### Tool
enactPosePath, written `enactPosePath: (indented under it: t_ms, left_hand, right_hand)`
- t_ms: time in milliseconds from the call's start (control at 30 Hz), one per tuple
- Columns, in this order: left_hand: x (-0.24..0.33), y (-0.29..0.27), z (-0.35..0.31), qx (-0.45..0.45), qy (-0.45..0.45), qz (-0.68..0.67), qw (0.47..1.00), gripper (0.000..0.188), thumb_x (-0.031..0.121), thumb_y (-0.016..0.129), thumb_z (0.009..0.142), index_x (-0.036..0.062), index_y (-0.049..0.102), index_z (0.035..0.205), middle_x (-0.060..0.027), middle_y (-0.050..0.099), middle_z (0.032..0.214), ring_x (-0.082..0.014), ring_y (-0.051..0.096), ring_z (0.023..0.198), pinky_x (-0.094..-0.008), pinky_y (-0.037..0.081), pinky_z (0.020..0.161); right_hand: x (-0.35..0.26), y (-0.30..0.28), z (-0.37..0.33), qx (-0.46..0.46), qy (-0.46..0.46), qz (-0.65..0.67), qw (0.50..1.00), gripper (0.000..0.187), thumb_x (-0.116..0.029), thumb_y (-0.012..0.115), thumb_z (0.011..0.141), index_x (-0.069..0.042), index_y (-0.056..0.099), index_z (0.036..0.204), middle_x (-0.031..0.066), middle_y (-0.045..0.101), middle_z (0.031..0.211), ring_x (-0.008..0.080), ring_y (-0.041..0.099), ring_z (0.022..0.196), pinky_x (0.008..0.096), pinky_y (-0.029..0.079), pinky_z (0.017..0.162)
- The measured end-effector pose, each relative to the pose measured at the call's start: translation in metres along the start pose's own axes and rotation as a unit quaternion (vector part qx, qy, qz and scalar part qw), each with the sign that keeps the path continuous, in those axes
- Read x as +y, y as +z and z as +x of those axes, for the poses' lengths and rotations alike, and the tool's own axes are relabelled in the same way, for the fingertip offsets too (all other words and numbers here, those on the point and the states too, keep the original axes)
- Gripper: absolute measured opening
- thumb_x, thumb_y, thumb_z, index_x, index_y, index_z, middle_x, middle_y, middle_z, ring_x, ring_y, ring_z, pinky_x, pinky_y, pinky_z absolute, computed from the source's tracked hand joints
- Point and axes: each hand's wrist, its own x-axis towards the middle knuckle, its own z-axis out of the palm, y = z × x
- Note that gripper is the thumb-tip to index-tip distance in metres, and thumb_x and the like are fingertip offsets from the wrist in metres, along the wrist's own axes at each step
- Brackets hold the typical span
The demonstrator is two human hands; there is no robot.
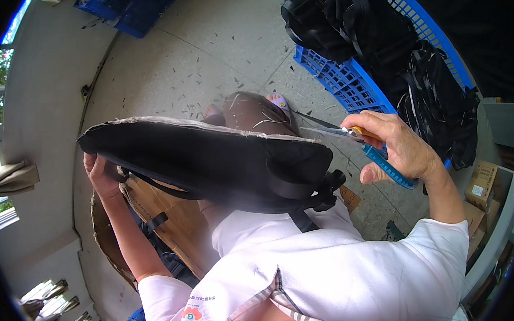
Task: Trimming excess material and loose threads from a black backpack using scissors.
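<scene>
A long black fabric bag piece lies across my lap, its far edge lined with a pale, frayed strip. My left hand grips its left end from below, the fingers closed on the cloth and partly hidden behind it. Black straps and a buckle hang at its right end. To the right of the bag piece, my right hand is closed around scissors with yellow and blue handles. The metal blades point left, just above the piece's far right corner, and appear slightly parted.
Blue plastic crates heaped with black bags stand at the far right. Another blue crate is at the far left. Cardboard holding dark items sits by my left arm. Small boxes fill a shelf at right. Dark scraps litter the floor.
</scene>
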Motion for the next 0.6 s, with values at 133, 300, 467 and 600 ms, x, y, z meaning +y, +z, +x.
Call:
enactPosePath:
  t_ms: [133, 300, 467, 600]
  left_hand:
    - [0.0006, 0.0077, 0.0023, -0.001, -0.001, 0.008, 1.000, 0.035, -0.001, 0.054, 0.081, 0.0024, 0.054, 0.115, -0.0119, 0.056, 0.116, -0.0241, 0.052, 0.108, -0.0384, 0.038, 0.096]
    - [-0.0005, 0.0077, 0.0026, -0.003, 0.004, 0.010, 1.000, 0.035, 0.000, 0.054, 0.081, 0.0019, 0.053, 0.116, -0.0121, 0.056, 0.116, -0.0242, 0.052, 0.108, -0.0383, 0.037, 0.096]
    - [-0.0003, 0.0008, -0.0014, 0.017, -0.005, 0.021, 1.000, 0.036, 0.001, 0.054, 0.080, 0.0014, 0.052, 0.116, -0.0126, 0.055, 0.117, -0.0253, 0.051, 0.109, -0.0388, 0.036, 0.097]
    - [0.0010, 0.0042, -0.0053, 0.025, -0.001, 0.024, 0.999, 0.037, 0.002, 0.055, 0.080, 0.0013, 0.052, 0.117, -0.0129, 0.054, 0.117, -0.0260, 0.051, 0.109, -0.0394, 0.036, 0.098]
  right_hand:
    - [-0.0018, 0.0002, 0.0024, -0.003, -0.026, 0.006, 1.000, 0.083, -0.066, 0.069, 0.051, -0.002, 0.054, 0.103, 0.0059, 0.052, 0.076, 0.0175, 0.051, 0.065, 0.0291, 0.046, 0.062]
    - [-0.0062, 0.0000, 0.0046, -0.018, -0.046, 0.003, 0.999, 0.081, -0.064, 0.071, 0.050, -0.002, 0.055, 0.100, 0.0060, 0.052, 0.076, 0.0175, 0.051, 0.065, 0.0292, 0.044, 0.061]
    - [-0.0092, -0.0011, 0.0029, -0.032, -0.068, -0.007, 0.997, 0.080, -0.060, 0.074, 0.050, -0.002, 0.055, 0.101, 0.0056, 0.053, 0.078, 0.0171, 0.051, 0.065, 0.0293, 0.043, 0.061]
    - [-0.0087, 0.0013, 0.0024, -0.029, -0.060, 0.019, 0.998, 0.076, -0.057, 0.075, 0.052, -0.001, 0.057, 0.099, 0.0054, 0.055, 0.077, 0.0155, 0.050, 0.060, 0.0270, 0.042, 0.053]
